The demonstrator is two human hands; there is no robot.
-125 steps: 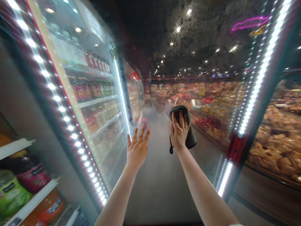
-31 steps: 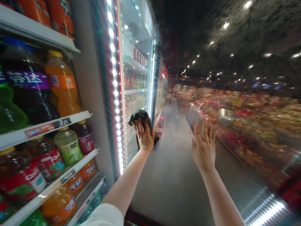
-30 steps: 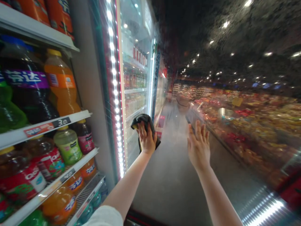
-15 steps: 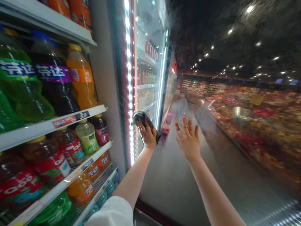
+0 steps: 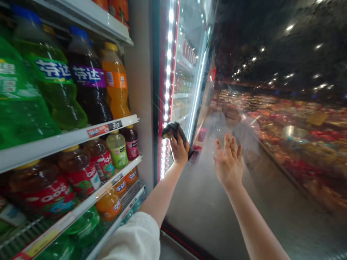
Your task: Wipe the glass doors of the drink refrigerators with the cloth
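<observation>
A dark cloth [image 5: 175, 129] is bunched under the fingers of my left hand [image 5: 179, 148], which presses it to the glass door [image 5: 206, 209] close to the lit strip at its edge. Right of it, my right hand [image 5: 229, 162] is raised with its fingers stretched out and nothing in it. Its palm faces the glass; whether it touches the pane is hard to tell. The pane is hazy, with faint reflections in it.
Shelves of drinks stand on the left, with green, purple and orange bottles [image 5: 115, 81] above a white shelf edge [image 5: 67, 141] and red-labelled bottles [image 5: 51, 191] below. Blurred shop goods [image 5: 320, 144] show through the glass on the right.
The view has swung left, so shelves and door sit further right in the picture. My left hand still holds the cloth. The fingers of my right hand are a little closer together.
</observation>
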